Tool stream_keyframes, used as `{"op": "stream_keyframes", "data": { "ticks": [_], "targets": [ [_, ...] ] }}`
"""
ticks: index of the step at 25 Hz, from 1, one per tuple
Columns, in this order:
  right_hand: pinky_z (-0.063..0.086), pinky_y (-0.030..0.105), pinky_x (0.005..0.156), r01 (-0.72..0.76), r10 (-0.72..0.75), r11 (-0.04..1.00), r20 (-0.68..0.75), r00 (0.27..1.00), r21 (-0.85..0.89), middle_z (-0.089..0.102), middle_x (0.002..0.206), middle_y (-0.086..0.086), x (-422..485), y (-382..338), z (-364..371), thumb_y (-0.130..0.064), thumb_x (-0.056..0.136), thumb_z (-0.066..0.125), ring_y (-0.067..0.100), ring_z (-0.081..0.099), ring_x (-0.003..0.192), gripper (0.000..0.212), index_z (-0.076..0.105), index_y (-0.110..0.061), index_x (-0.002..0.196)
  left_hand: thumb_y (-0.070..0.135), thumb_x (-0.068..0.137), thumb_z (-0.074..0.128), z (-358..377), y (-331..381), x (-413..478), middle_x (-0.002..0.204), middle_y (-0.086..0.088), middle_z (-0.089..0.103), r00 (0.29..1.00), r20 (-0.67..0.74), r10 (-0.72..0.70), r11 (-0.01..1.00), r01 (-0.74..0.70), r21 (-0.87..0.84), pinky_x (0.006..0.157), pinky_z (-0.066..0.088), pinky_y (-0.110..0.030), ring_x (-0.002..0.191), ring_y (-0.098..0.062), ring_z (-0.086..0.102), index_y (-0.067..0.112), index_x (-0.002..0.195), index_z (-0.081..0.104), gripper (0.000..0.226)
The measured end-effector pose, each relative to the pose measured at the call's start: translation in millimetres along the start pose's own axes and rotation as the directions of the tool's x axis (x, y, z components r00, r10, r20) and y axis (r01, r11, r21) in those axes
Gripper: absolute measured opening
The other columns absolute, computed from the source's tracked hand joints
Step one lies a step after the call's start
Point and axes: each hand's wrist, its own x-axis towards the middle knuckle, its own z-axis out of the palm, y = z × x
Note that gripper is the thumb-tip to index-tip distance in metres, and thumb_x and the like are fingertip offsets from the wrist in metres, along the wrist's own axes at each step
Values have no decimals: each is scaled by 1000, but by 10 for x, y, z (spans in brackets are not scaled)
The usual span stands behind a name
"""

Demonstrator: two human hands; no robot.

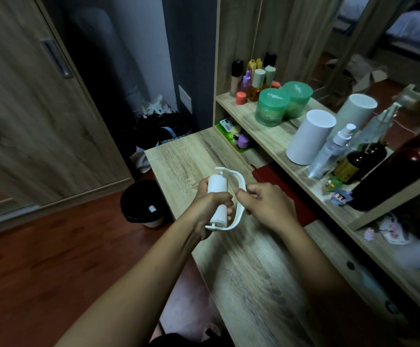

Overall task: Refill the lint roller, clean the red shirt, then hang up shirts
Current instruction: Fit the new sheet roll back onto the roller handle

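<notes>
Both hands hold the lint roller (217,184) in the air just above the wooden bench (244,274). The left hand (207,209) is curled round the lower part of the white roll, which stands nearly upright. The right hand (266,206) pinches the curved white handle (241,180) that arches along the roll's right side, fingers bent in tight. The red shirt (279,181) lies on the bench just behind the right hand, against the foot of the shelf (261,126). On the shelf stand two green jars (271,107), two white cylinders (309,136) and a clear spray bottle (329,151). On the floor left of the bench sits a black bin (131,204) with a small white tube (152,209) inside.
</notes>
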Motion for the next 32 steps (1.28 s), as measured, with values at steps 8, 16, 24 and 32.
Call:
{"op": "stream_keyframes", "data": {
  "ticks": [8,16,24,32],
  "targets": [
    [48,32,68,-7,7,999,5,1000,-35,66,66,2,27,33,-24,-62,68,41,10,61,62,50,59,-15,74,-3,77,50,-16,-13,-12,89,-15,49,991,-123,60,998,-62,-13,45,46,-25,44,-15,50,29,116,36,52],
    [45,29,64,-31,31,1000,15,999,0,66,63,0,36,21,-23,-61,67,42,10,60,60,46,61,-19,71,-4,80,51,-19,11,-28,88,-12,48,974,-139,179,980,-189,-60,44,45,-25,44,-16,50,26,120,35,53],
    [46,30,66,-67,67,998,-52,996,5,66,67,5,-4,-1,14,-53,77,49,16,61,65,41,56,-14,69,0,76,54,-20,54,-57,90,-15,47,969,-103,226,974,-226,16,47,46,-27,45,-16,52,32,111,38,51],
    [41,29,65,-70,66,997,-90,994,-39,65,66,5,-26,-84,13,-53,80,49,18,59,67,43,58,-12,71,0,68,52,-42,47,-88,79,-13,51,971,-54,233,963,-223,152,48,46,-28,44,-20,50,32,111,37,56]
  ]
}}
